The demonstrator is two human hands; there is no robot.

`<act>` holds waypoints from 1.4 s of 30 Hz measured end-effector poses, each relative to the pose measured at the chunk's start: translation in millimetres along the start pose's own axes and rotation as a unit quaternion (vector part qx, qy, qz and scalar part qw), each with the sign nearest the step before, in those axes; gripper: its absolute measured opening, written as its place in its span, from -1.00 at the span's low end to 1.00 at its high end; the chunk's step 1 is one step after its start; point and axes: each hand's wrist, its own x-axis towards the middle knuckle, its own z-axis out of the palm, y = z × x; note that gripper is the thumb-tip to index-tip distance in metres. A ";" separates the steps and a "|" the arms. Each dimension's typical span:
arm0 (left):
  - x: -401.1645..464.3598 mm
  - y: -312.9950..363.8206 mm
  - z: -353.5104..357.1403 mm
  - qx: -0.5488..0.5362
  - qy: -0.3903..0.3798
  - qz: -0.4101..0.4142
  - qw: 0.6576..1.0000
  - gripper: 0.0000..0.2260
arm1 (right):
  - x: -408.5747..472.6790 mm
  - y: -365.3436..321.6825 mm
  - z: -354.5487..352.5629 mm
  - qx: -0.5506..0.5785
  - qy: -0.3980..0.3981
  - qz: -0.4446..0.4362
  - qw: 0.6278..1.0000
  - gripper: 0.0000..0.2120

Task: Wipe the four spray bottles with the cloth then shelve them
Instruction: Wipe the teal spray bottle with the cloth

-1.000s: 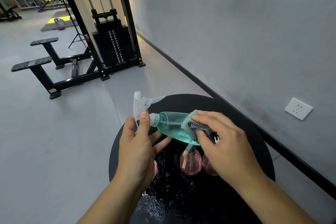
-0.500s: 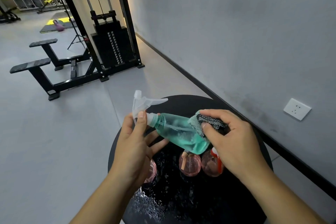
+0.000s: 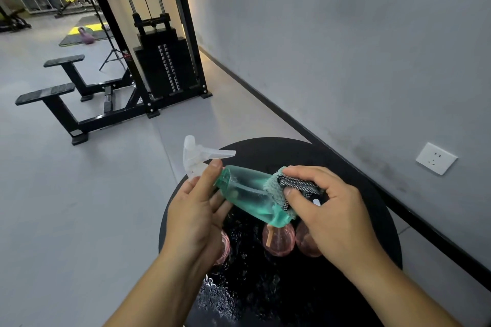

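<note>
Above the desk point(image 3: 345, 156) | our left hand point(image 3: 194, 215) grips the green bottle point(image 3: 249, 196) sideways, exposing its side | right hand point(image 3: 329, 215) fingers pinch the cloth point(image 3: 279, 191) against it.

A round black table point(image 3: 372, 194) with a wet, beaded top lies under both hands. A white wall socket point(image 3: 436, 158) sits right of the right hand on the grey wall. A black cable weight-stack machine point(image 3: 164, 66) and black padded benches point(image 3: 53, 90) stand beyond the left hand.
</note>
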 end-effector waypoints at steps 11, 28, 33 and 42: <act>-3.0 0.5 -5.9 0.077 -0.007 -0.044 0.996 -0.74 | -3.7 6.0 1.8 -0.006 0.024 0.008 1.000 -0.68; -5.1 0.4 0.8 0.086 -0.035 -0.049 0.994 -0.68 | 5.7 -2.9 -7.6 -0.110 0.035 -0.106 0.988 -0.63; -8.4 -5.8 4.8 0.108 -0.059 -0.054 0.991 -0.70 | 0.4 -4.3 -0.8 -0.115 -0.007 -0.116 0.986 -0.69; -10.4 -12.4 4.8 0.133 -0.074 -0.036 0.988 -0.89 | -4.3 -4.4 4.5 -0.195 -0.070 -0.103 0.973 -0.76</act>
